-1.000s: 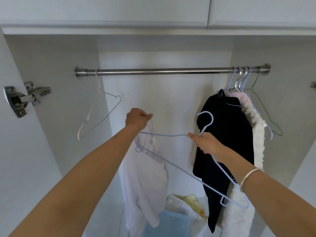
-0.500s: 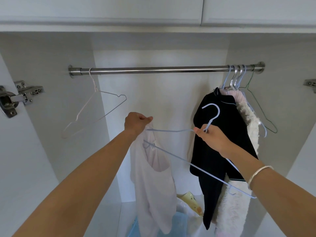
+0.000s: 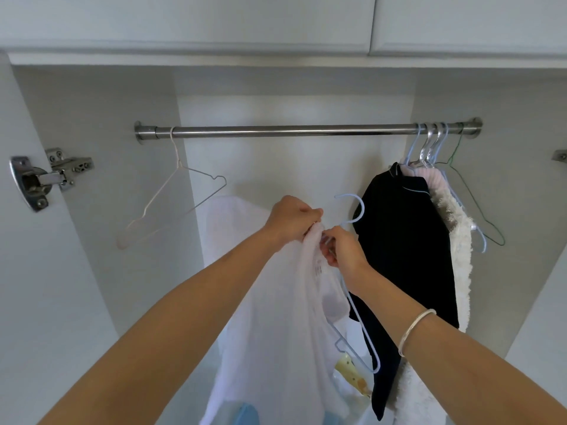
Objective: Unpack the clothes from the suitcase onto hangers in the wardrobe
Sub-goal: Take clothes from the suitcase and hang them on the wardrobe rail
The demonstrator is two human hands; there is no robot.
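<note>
Hinge [image 3: 46, 179]: chromed, on the left door's inner edge, far left.

White hanger [image 3: 175, 214]: bare wire, hooked on the rail's left end, hanging askew near the left wall.

Rail [image 3: 291, 130]: steel, spanning the wardrobe [image 3: 276, 167] wall to wall under the top panel.

Left hand [image 3: 291, 220]: raised below the rail's middle, fingers clenched round the bunched top edge of the shirt.

Shirt [image 3: 276, 317]: white, thin, off the rail, held up before the wardrobe's middle between white hanger and black top, draping from both hands past the bottom of view. Small printed label beside the right hand.

Blue hanger [image 3: 363, 207]: pale wire, off the rail, hook poking up above the right hand, one arm slanting down along the shirt's right side, rest hidden by cloth.

Right hand [image 3: 343, 251]: just beside the left hand, fingers curled tight on the blue hanger's neck at the shirt's edge. Bangle [image 3: 415, 331] on the wrist.

Black top [image 3: 405, 246]: hung near the rail's right end, just behind the right hand.

Fleece [image 3: 458, 256]: white, fluffy, hung touching the black top's right side.

Green hanger [image 3: 477, 204]: bare, last on the rail, far right.

Yellow cloth [image 3: 349, 371] and blue item [image 3: 245, 415]: low in the wardrobe, partly hidden behind the shirt, kind not discernible.
</note>
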